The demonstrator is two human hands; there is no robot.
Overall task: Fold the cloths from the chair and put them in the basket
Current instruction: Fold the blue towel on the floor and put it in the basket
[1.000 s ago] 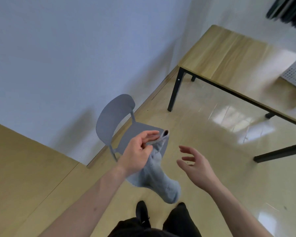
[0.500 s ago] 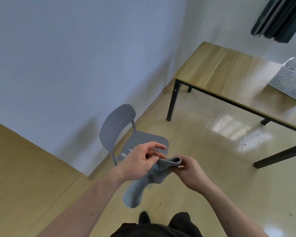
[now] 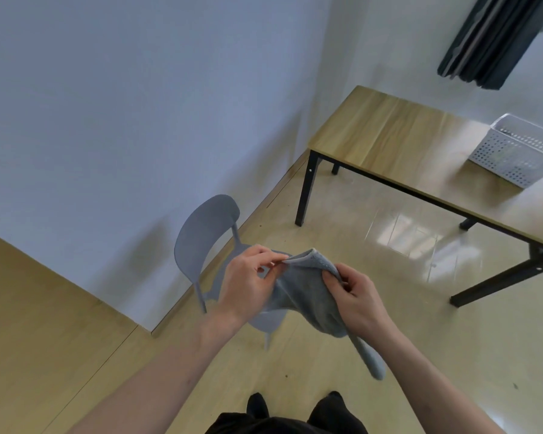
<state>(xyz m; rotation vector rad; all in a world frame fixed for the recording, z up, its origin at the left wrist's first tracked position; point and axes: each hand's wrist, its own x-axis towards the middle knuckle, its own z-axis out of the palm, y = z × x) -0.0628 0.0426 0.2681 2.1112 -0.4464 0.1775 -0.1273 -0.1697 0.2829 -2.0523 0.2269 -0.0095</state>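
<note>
Head view: both hands meet at the middle of the frame, holding a grey cloth [image 3: 308,296] in the air above the floor. The left hand [image 3: 248,286] pinches the cloth's top edge between thumb and curled fingers; the right hand [image 3: 355,302], at 3 o'clock from it, grips the other end of that edge, fingers curled round the fabric. The cloth sags between them, and a narrow tail hangs past the right wrist toward 5 o'clock. Behind the hands, partly hidden by them, stands a grey chair [image 3: 204,236] by the white wall [image 3: 138,104]. At 2 o'clock a wooden table [image 3: 389,133] carries a white perforated basket [image 3: 521,148], well apart from the cloth. A dark curtain [image 3: 489,39] hangs at 1 o'clock.
</note>
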